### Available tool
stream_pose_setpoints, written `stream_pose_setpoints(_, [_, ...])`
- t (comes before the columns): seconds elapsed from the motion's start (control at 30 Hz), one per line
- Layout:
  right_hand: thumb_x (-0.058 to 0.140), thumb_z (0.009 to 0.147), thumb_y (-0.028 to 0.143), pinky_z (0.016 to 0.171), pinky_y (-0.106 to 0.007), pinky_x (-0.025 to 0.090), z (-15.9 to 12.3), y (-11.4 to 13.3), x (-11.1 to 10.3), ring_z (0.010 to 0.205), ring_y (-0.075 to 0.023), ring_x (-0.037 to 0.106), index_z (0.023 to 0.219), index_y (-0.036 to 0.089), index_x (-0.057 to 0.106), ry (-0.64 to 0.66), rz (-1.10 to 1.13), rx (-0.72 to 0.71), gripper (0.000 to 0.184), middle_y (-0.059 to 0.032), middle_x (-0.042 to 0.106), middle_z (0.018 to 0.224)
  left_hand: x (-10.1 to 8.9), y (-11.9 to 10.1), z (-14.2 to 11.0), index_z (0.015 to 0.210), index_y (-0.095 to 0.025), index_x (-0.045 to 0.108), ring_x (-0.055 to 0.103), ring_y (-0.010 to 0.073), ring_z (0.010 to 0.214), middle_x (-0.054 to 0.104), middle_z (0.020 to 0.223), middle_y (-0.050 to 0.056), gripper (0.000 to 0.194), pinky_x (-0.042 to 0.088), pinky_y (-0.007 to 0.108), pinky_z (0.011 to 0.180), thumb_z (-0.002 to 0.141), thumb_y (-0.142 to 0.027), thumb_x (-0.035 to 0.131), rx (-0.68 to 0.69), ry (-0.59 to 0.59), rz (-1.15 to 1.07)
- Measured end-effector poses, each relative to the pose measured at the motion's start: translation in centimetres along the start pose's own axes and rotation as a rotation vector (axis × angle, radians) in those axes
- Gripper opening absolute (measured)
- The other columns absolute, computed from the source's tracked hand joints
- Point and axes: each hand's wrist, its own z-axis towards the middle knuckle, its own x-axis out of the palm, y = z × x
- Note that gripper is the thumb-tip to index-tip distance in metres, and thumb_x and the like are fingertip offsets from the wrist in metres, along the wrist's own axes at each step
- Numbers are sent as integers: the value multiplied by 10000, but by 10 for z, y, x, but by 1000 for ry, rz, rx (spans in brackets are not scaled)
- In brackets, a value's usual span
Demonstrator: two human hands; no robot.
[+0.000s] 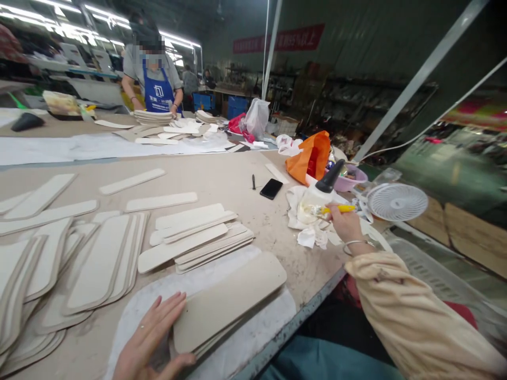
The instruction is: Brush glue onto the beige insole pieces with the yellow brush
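My left hand (152, 338) lies with its fingers stretched out and thumb apart against the left end of a stack of beige boards (233, 298) with rounded corners. The stack rests on a white sheet (129, 316) at the table's near edge. Farther right, my right hand (346, 224) is closed around the yellow handle of a brush (338, 209). The brush's head is at a whitish plastic jug (311, 203) with a black handle; its bristles are hard to make out. Crumpled white cloth (295, 200) lies around the jug.
Piles of pale boards (99, 269) cover the table's left side, with smaller strips (198, 232) beside the stack. A phone (271, 188), an orange bag (312, 158) and a white fan (397, 201) are farther right. Across the table a person in a blue apron (158, 89) handles similar pieces.
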Motion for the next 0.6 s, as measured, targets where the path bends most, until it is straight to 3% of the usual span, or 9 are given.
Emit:
stream_pose_setpoints(0.13, [467, 839, 509, 710, -303, 421, 13, -7, 17, 670, -200, 588, 538, 179, 637, 76, -19, 63, 478, -78, 673, 648, -1, 0, 1, 1390, -176, 436, 516, 261, 1258, 588, 1317, 122, 734, 326, 393, 1135, 761, -460, 686, -2, -8, -30])
stream_pose_setpoints(0.3, [554, 792, 485, 654, -290, 418, 23, -14, 24, 602, -186, 563, 492, 182, 631, 91, 44, 126, 433, -59, 625, 543, 1, -5, 1, 1393, -274, 433, 528, 299, 1240, 611, 1287, 92, 694, 360, 481, 1116, 779, -518, 644, -126, -9, -110])
stream_pose_setpoints(0.43, [538, 790, 549, 503, -259, 390, 28, -18, 19, 497, -142, 506, 653, 165, 654, 56, 208, 191, 423, -54, 634, 564, 0, -7, 1, 1394, -286, 433, 523, 306, 1242, 607, 1284, 92, 696, 358, 483, 1116, 779, -542, 631, -155, -9, -132])
stream_pose_setpoints(0.6, [365, 800, 712, 349, -219, 239, 22, -22, 15, 348, -78, 311, 846, 158, 594, -4, 413, 279, 602, -13, 567, 517, 2, -2, -4, 1407, -243, 414, 530, 302, 1234, 610, 1275, 114, 760, 357, 471, 1117, 761, -580, 629, -121, -8, -89])
